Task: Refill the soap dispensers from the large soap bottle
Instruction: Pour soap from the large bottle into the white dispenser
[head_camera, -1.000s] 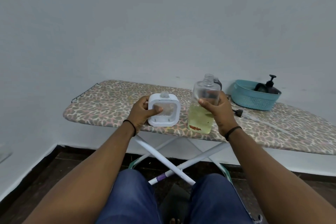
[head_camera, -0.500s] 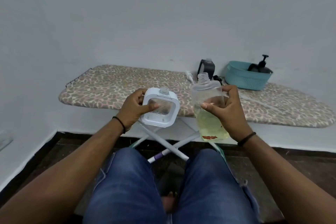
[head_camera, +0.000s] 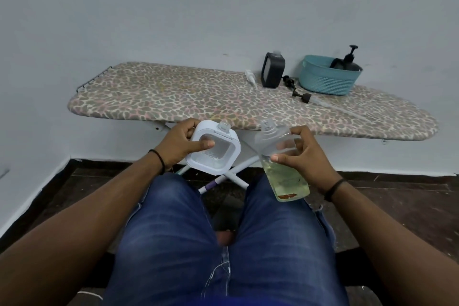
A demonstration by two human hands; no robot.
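Holding both containers clear of the bench now, where a second ago they stood on it, the left hand (head_camera: 177,145) grips the white dispenser (head_camera: 213,150) and the right hand (head_camera: 301,156) wraps the large soap bottle (head_camera: 280,161), both uncapped, mouths leaning toward each other over the lap. Pouring looks imminent. The leopard-print bench (head_camera: 173,97) stands against a pale wall; near its far right end sit a dark dispenser (head_camera: 272,70) and a teal basket (head_camera: 325,81).

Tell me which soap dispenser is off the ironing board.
The white square dispenser, gripped by the left hand. The black one stands on the board.
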